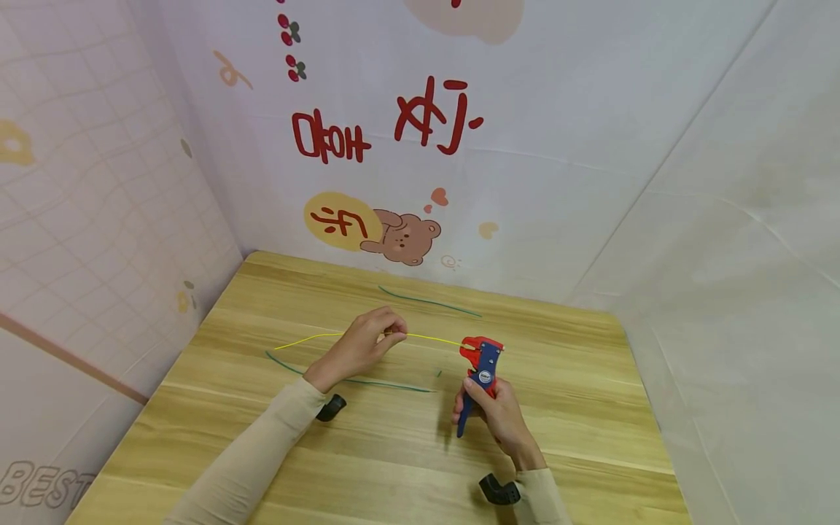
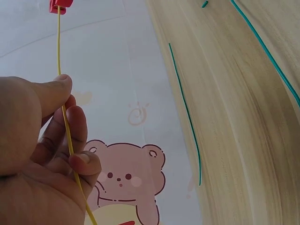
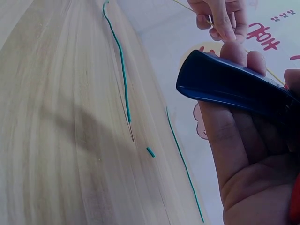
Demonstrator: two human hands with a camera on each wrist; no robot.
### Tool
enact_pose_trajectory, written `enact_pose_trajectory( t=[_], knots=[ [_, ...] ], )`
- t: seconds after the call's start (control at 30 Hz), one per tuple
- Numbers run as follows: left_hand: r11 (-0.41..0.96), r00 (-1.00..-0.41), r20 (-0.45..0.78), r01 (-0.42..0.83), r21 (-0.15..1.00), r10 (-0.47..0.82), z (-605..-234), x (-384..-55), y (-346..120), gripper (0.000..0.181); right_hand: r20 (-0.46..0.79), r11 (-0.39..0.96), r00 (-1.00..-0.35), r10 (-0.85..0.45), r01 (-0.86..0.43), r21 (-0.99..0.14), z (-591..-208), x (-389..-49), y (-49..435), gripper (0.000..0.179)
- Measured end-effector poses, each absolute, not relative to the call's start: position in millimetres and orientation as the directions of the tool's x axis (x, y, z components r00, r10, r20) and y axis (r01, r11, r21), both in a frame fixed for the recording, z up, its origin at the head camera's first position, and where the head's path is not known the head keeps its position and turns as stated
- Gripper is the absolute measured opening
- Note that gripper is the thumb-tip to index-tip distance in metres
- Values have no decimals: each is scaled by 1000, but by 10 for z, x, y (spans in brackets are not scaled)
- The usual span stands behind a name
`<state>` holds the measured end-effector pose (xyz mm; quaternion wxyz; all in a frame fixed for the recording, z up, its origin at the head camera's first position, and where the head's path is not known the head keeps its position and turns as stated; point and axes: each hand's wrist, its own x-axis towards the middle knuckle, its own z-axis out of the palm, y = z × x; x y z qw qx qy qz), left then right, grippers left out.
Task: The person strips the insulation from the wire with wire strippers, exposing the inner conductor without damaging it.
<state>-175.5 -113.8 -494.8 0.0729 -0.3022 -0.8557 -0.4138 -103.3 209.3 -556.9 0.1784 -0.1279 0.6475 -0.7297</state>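
Observation:
A yellow wire [image 1: 433, 337] is pinched between the thumb and fingers of my left hand [image 1: 369, 339], its loose tail trailing to the left. Its right end reaches the red jaws of a wire stripper [image 1: 486, 361]. My right hand [image 1: 496, 412] grips the stripper's blue and red handles, holding it upright above the table. In the left wrist view the yellow wire [image 2: 68, 129] runs across the left palm up to the red stripper head [image 2: 59, 6]. The right wrist view shows the blue handle [image 3: 229, 82] against the right fingers; the stripper's head is out of that frame.
On the wooden table [image 1: 577, 430] a green wire [image 1: 387, 384] lies below the left hand, its bare copper end [image 3: 131, 132] showing. Another green wire [image 1: 429, 300] lies near the back wall. A short green piece of insulation [image 3: 150, 152] sits between them. Printed walls [image 1: 564, 146] enclose the table.

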Motion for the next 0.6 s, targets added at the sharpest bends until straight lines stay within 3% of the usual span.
enact_pose_trajectory(
  t=[0.6],
  knots=[
    [513, -811, 368, 576, 637, 455, -4875, -1722, -1050, 3, -8, -87, -896, -444, 52, -995, -5546, -1045, 2059, 43]
  ],
)
